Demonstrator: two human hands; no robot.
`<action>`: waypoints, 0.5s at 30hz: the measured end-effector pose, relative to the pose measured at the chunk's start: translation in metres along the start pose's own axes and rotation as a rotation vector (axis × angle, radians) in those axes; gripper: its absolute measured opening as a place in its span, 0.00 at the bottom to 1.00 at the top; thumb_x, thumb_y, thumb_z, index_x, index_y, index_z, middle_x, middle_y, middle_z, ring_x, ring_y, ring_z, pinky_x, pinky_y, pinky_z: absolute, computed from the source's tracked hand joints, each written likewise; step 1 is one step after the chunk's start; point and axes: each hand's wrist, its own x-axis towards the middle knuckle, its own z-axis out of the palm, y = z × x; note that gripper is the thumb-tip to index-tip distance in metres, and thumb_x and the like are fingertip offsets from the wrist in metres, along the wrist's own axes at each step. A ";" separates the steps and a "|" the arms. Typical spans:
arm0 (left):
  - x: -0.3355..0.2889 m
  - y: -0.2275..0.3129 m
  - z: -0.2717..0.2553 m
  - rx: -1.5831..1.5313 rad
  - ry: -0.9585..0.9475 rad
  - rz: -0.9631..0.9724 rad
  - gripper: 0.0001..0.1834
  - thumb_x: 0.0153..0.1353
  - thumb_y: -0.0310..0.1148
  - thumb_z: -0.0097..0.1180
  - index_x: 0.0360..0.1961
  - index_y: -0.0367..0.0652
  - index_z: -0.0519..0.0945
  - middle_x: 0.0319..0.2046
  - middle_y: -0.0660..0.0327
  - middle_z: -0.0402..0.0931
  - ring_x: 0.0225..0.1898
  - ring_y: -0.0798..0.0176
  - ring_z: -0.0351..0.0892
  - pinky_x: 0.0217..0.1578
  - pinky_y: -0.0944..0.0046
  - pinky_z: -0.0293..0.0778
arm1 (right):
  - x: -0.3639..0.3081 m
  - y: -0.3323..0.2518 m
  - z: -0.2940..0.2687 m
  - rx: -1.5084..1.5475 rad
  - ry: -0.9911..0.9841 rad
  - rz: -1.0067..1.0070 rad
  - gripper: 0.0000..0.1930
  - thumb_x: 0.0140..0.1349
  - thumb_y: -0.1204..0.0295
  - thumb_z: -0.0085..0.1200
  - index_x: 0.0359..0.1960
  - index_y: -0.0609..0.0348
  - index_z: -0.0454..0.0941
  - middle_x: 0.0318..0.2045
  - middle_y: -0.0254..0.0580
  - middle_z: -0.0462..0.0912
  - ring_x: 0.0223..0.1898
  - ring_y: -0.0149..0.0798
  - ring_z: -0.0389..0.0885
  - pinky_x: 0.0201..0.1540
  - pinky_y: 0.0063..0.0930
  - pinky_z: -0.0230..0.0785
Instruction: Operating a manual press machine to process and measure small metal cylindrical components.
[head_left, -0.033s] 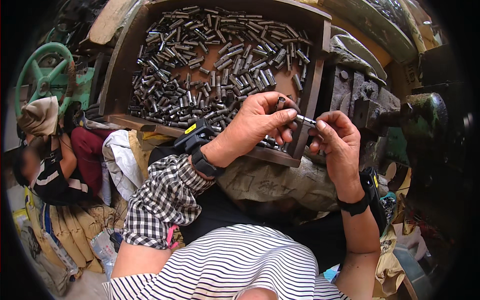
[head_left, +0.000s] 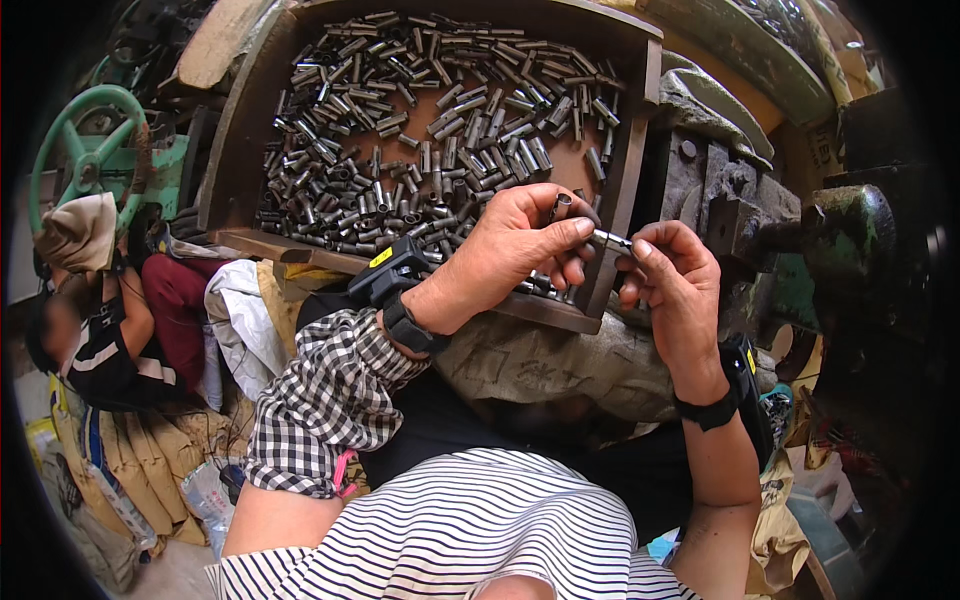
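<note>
Over the front right corner of a wooden tray (head_left: 632,180), both my hands hold a short shiny metal tube (head_left: 610,241) between them. My left hand (head_left: 505,250) pinches its left end with thumb and finger. A second metal sleeve (head_left: 561,206), its open end upward, sticks out between the fingers of that same hand. The thumb and fingers of my right hand (head_left: 675,270) close on the tube's right end. Loose metal sleeves (head_left: 400,190) fill much of the tray below and beyond my left hand.
A dark, greasy machine (head_left: 840,240) stands close to my right hand. Grey sacking (head_left: 560,360) lies below the tray's front edge. At the left are a green handwheel (head_left: 90,160) and a seated person (head_left: 110,340). Stacked tan sacks (head_left: 140,460) lie at lower left.
</note>
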 end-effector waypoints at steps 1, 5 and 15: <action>0.000 -0.001 0.000 0.000 0.001 0.000 0.10 0.63 0.31 0.53 0.40 0.35 0.73 0.27 0.60 0.77 0.23 0.72 0.79 0.22 0.76 0.76 | 0.000 0.001 -0.001 0.000 -0.001 0.001 0.06 0.61 0.74 0.53 0.36 0.64 0.73 0.26 0.39 0.79 0.19 0.25 0.76 0.22 0.14 0.69; -0.001 -0.002 0.000 0.006 0.003 0.001 0.10 0.63 0.31 0.53 0.40 0.35 0.73 0.26 0.60 0.77 0.22 0.73 0.78 0.21 0.77 0.75 | 0.001 0.002 -0.001 0.024 -0.016 0.027 0.06 0.61 0.74 0.53 0.36 0.64 0.73 0.26 0.41 0.79 0.19 0.25 0.76 0.21 0.14 0.69; -0.004 -0.002 0.003 0.031 0.033 -0.047 0.09 0.63 0.30 0.52 0.38 0.35 0.74 0.25 0.62 0.77 0.22 0.74 0.78 0.21 0.77 0.74 | 0.003 0.001 -0.001 0.093 -0.038 0.100 0.06 0.60 0.75 0.55 0.35 0.63 0.73 0.26 0.41 0.80 0.20 0.26 0.77 0.21 0.15 0.71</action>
